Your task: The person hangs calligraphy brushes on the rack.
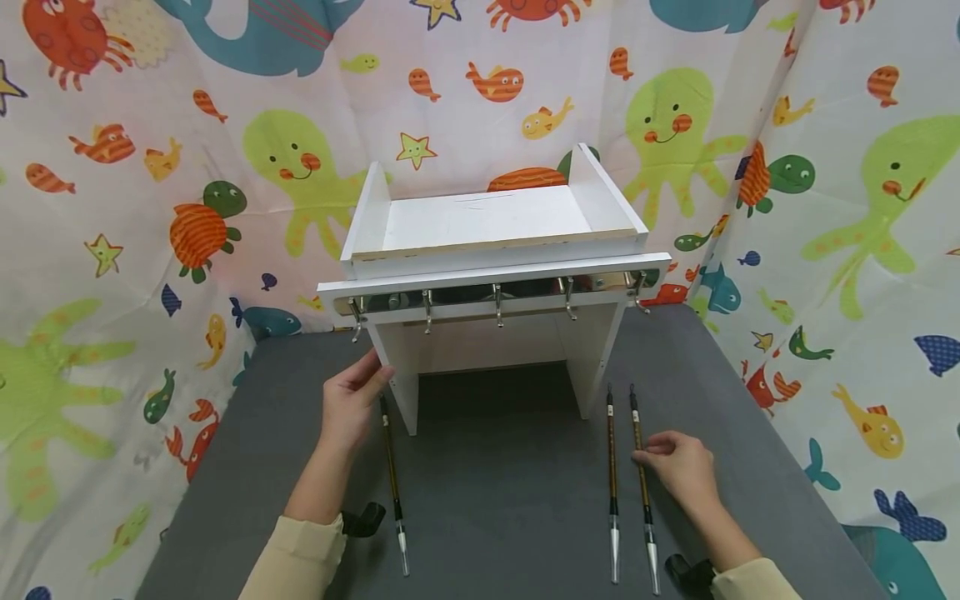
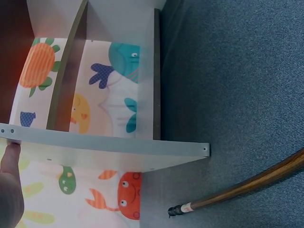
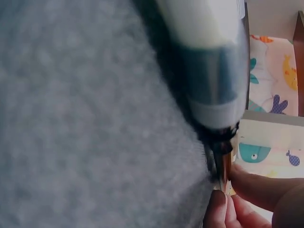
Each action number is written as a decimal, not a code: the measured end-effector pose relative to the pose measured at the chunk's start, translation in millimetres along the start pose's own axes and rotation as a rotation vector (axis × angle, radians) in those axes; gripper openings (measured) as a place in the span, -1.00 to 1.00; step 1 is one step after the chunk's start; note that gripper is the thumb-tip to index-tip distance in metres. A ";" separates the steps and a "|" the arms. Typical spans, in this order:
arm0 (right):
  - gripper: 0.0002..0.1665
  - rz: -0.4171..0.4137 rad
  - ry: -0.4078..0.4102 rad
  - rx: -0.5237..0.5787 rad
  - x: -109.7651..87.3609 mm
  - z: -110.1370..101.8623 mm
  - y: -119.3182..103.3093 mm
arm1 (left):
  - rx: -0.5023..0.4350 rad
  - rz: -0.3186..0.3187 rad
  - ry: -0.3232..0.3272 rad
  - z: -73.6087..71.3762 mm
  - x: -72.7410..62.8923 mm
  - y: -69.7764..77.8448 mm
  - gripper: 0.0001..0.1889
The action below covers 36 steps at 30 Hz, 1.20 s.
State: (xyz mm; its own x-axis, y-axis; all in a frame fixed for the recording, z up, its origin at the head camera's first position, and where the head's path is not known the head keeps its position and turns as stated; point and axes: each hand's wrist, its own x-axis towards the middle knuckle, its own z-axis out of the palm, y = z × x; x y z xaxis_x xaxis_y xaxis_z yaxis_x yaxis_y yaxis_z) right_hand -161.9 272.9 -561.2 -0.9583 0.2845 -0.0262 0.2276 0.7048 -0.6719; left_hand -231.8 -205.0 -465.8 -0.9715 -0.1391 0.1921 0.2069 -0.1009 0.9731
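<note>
Right brush: one, brown shaft, dark far end, on the grey table at front right of the shelf. Pinched between thumb and fingertips of the right hand. Near end pale and blurred in the right wrist view; seemingly a clear cap over bristles.

Middle brush: one, similar, lying just left of it, roughly parallel, untouched.

Left brush: one, similar, on the table just outside the shelf's left side panel.

Shelf: one, white, upright on the table, open-fronted below; rail with five metal hooks across the front. Left hand touches the left side panel near its front edge; whether it grips cannot be told.

Backdrop: white curtain, printed sea animals.

Sleeves: two, pale.
</note>
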 end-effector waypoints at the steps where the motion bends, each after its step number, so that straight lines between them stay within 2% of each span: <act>1: -0.62 -0.005 -0.004 -0.001 0.0 -0.3 -0.6 | 0.002 0.000 0.000 0.1 0.1 0.2 -0.50; 4: -0.68 -0.010 -0.020 -0.001 0.8 -1.7 -2.7 | 0.009 -0.002 -0.003 0.0 0.1 0.7 -0.49; 9: -0.64 0.013 -0.047 0.030 4.4 -3.9 -4.1 | 0.012 -0.004 0.003 -0.6 0.4 1.9 -0.49; 16: -0.55 0.120 -0.180 0.210 7.7 -9.9 -2.6 | 0.020 -0.024 0.001 -2.2 1.0 2.0 -0.50; 20: -0.56 0.136 -0.241 0.300 8.3 -15.4 -2.7 | 0.033 -0.035 -0.008 -3.1 0.9 1.2 -0.50; 27: -0.53 0.115 -0.264 0.353 7.6 -26.0 -6.1 | 0.024 -0.010 -0.007 -3.6 0.2 1.6 -0.51; 32: -0.43 0.133 -0.276 0.486 6.9 -35.4 -12.5 | 0.020 -0.011 0.007 -5.3 0.5 2.0 -0.52; 36: -0.34 0.160 -0.263 0.591 6.3 -42.9 -16.5 | 0.015 -0.019 -0.009 -5.6 1.2 1.5 -0.52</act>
State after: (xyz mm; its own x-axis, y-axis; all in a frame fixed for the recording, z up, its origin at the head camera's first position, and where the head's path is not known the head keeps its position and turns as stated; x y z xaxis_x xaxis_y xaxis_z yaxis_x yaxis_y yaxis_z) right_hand -164.3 291.0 -518.5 -0.9480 0.1348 -0.2884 0.3090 0.1714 -0.9355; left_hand -232.0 -210.8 -464.8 -0.9762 -0.1288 0.1743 0.1864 -0.0882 0.9785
